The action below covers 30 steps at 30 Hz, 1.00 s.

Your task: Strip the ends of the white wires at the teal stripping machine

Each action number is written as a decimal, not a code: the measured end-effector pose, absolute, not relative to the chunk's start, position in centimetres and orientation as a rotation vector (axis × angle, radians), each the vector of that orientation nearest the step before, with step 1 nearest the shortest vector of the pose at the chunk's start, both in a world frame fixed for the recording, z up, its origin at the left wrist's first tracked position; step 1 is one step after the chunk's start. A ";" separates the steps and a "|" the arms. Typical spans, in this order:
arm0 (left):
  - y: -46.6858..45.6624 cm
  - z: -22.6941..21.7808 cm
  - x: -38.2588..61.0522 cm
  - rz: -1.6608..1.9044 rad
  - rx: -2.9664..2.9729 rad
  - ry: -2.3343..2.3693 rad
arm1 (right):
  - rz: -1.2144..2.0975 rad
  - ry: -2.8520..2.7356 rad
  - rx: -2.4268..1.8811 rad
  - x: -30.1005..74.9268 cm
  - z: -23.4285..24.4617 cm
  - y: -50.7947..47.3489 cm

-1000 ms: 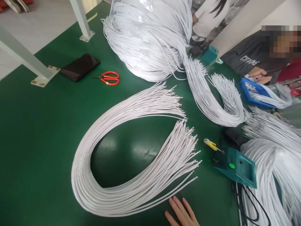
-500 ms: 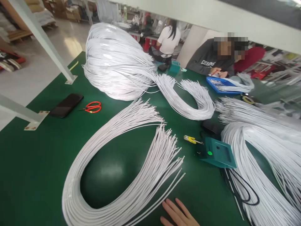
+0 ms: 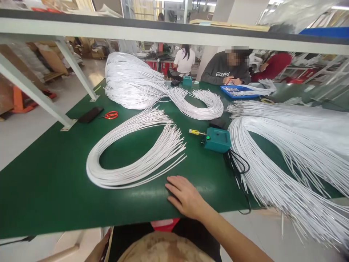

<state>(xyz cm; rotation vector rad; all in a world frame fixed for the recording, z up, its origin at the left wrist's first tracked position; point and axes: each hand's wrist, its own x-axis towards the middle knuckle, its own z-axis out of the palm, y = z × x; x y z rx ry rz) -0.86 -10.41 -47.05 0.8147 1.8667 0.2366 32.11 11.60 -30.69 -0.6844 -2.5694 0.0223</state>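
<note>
While the right hand [image 3: 185, 196] lies palm-down and flat on the green desk [image 3: 49, 182], fingers spread and closed on nothing, the nearest thing to it is the looped bundle of white wires [image 3: 131, 153], just beside the fingertips but apart from them. No left hand shows in the view. The bundle lies flat in a long U — its bend toward the left edge of the desk, its two runs of cut ends fanning out to the right, so its long axis runs roughly left to right, tilted away from the person.

Past the loose ends stands a small teal box [image 3: 217, 139] with a green button, a yellow-handled tool [image 3: 195, 132] lying just beside it and a black cable [image 3: 240, 171] trailing from it toward the near edge. To the right a far larger sheaf of white wires [image 3: 286, 160] sweeps across the desk and hangs over its near edge. Farther back a tall heap of wires [image 3: 128, 80] fills the middle, with a curled bundle [image 3: 201, 103] next to it. Red scissors [image 3: 111, 115] and a dark phone [image 3: 90, 114] lie near the left edge, close together.

At the far side a seated person in a grey top works over a blue tray [image 3: 237, 91] — it holds small parts too fine to make out, with white wires lying across it. An overhead shelf [image 3: 163, 31] crosses the top of the view.
</note>
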 end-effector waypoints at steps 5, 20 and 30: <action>-10.5 -38.8 -2.3 0.018 1.096 1.568 | -0.021 -2.371 -0.629 32.3 -31.2 11.4; 5.4 -27.0 5.6 -0.134 2.518 2.231 | -0.302 -2.396 -1.014 38.3 -26.5 15.2; 9.3 -29.9 4.4 0.218 2.700 2.271 | -0.160 -2.583 -1.922 42.9 -20.3 28.3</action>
